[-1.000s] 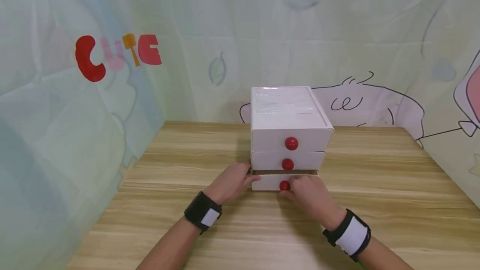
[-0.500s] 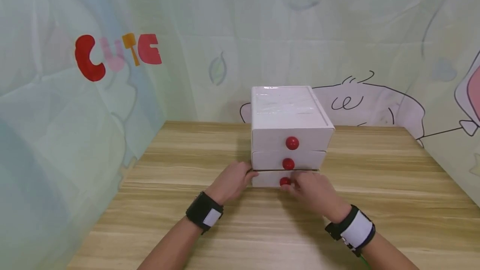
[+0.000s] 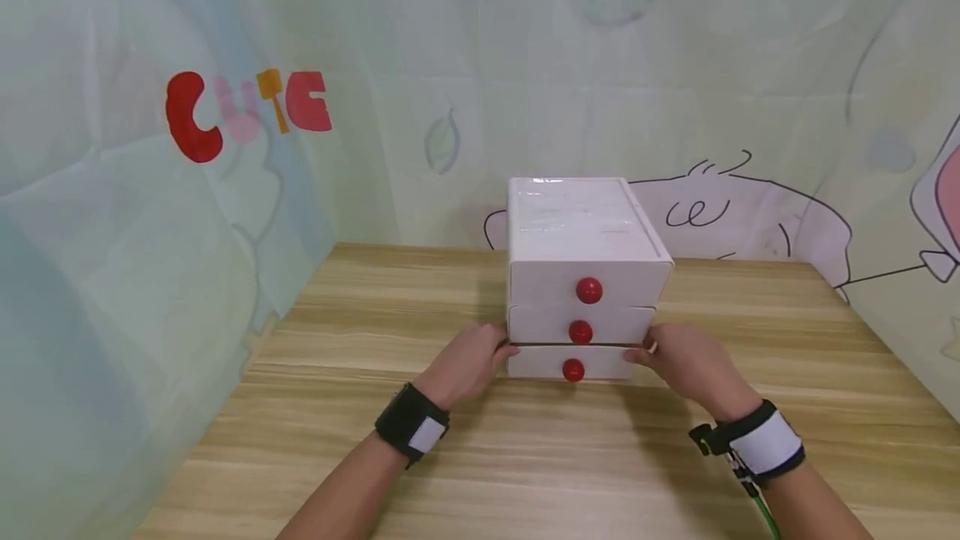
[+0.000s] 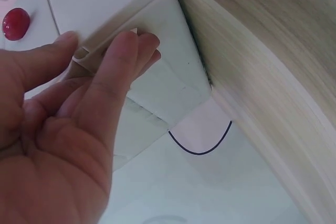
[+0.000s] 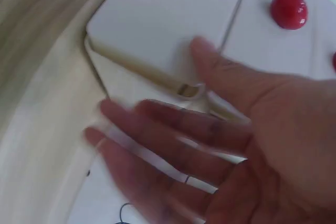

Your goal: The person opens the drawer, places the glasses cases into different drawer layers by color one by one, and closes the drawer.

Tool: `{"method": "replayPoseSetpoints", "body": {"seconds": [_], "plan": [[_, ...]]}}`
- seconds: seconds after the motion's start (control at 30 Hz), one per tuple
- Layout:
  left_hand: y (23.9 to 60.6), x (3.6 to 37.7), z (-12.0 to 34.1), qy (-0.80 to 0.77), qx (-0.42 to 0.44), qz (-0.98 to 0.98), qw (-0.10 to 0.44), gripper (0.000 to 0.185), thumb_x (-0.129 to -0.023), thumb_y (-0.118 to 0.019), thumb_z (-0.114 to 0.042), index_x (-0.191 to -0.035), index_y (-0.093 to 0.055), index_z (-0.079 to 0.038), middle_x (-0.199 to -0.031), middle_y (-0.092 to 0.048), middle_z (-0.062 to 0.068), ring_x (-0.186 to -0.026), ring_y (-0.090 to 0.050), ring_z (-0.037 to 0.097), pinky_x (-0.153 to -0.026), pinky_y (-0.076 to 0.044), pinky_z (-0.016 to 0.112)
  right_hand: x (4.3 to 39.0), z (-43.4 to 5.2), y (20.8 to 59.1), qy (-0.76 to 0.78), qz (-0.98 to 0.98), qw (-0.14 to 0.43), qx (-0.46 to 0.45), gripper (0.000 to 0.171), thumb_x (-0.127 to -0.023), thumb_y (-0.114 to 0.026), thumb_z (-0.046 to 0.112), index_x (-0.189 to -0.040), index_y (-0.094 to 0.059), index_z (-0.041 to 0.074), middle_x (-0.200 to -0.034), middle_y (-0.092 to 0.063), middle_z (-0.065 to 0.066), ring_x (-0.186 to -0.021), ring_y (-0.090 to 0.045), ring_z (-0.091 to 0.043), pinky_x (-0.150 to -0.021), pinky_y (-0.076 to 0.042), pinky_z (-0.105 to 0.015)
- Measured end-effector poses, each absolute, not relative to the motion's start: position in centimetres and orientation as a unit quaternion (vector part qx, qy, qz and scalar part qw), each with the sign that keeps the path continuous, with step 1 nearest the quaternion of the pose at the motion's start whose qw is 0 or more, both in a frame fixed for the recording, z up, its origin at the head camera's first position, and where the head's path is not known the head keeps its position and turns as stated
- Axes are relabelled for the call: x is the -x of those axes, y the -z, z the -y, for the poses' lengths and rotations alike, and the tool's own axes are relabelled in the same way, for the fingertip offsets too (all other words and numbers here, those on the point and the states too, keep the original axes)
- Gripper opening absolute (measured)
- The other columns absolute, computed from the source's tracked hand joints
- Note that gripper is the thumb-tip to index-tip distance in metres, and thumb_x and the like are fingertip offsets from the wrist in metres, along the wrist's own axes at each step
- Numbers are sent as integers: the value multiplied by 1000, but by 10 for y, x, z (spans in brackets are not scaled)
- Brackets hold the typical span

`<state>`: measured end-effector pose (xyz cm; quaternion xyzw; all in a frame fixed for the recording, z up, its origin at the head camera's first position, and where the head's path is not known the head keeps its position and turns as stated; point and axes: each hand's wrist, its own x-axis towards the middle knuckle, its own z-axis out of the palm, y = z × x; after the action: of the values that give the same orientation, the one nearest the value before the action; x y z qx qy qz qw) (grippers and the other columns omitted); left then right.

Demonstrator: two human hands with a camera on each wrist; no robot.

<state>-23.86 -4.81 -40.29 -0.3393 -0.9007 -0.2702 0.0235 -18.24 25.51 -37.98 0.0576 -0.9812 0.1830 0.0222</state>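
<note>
One readable text: the word "CUTE" (image 3: 249,111) on the pale printed backdrop (image 3: 112,215) to the left, above the table edge. Big red C, pink U, orange T, red E. Head view only. No other letters, labels, brands or numbers legible in any view.

A staged recording booth, not a lived-in room: cartoon-printed pale cloth (image 3: 675,65) hangs on three sides, red "CUTE" lettering (image 3: 247,111) at upper left, enclosing a wood-grain surface (image 3: 375,340)
</note>
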Motion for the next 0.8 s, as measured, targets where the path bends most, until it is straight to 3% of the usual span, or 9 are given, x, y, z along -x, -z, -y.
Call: {"method": "replayPoseSetpoints", "body": {"seconds": [0.13, 0.5, 0.8], "plan": [[404, 239, 48, 275, 341, 899, 20, 22, -103, -60, -16, -88, -71, -4, -66, -44, -9, -60, -44, 7, -56, -40, 23, 189, -261, 386, -212, 971, 38, -106, 40, -91, -76, 14, -126, -67, -2, -111, -76, -18, -77, -61, -18, -69, -50, -32], [402, 238, 50, 267, 349, 898, 33, 31, -103, -59, -17, -80, -69, 0, -62, -34, -9, -57, -38, 8, -54, -34, 23, 196, -274, 390, -282, 951, 7, -127, 29, -91, -75, 10, -119, -74, 0, -108, -77, -15, -78, -70, -18, -74, -61, -38], [405, 239, 48, 270, 343, 899, 36, 36, -105, -56, -14, -75, -68, 1, -59, -31, -8, -52, -33, 6, -49, -29, 20, 194, -266, 390, -283, 956, 15, -72, 26, -90, -77, 14, -111, -77, -1, -93, -78, -12, -72, -70, -20, -60, -50, -29]]}}
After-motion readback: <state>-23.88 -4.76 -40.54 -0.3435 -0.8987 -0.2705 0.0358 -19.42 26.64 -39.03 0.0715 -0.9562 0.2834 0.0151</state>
